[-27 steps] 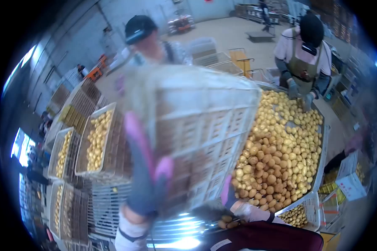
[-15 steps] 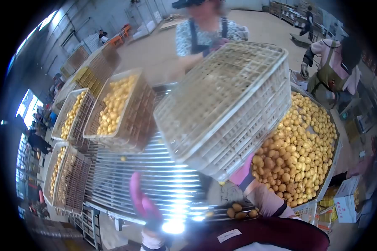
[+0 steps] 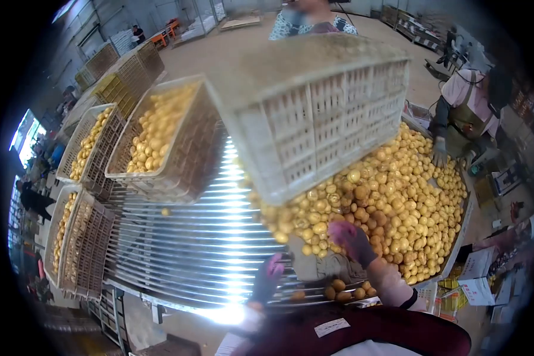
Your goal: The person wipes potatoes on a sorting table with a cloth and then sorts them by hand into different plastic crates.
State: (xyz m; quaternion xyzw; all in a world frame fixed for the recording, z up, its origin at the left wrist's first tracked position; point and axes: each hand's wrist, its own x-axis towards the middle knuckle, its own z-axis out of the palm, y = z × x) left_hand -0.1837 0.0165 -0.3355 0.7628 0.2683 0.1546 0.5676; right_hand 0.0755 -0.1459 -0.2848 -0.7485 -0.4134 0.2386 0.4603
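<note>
Potatoes (image 3: pixel 418 202) heaped under a tipped crate (image 3: pixel 332 121)

Closest up, the left hand (image 3: pixel 267 277) is over the shiny slatted worktop (image 3: pixel 178 237), too blurry to tell if its fingers are spread or together. Right hand (image 3: pixel 351 240) is at the near edge of the heap, fingers loosely bent, can't tell if they're touching a spud. Just below it, greyish cloth (image 3: pixel 320 268) plus some browner strays (image 3: pixel 360 293). Three loaded crates (image 3: pixel 187 181) sit along the left side. Tipped one is beyond both hands, bottom up over the heap, with a person (image 3: pixel 283 26) in a patterned top behind it. Over on the right, a co-worker (image 3: pixel 466 115) in an apron has a gloved hand (image 3: pixel 439 153) at the pile.
</note>
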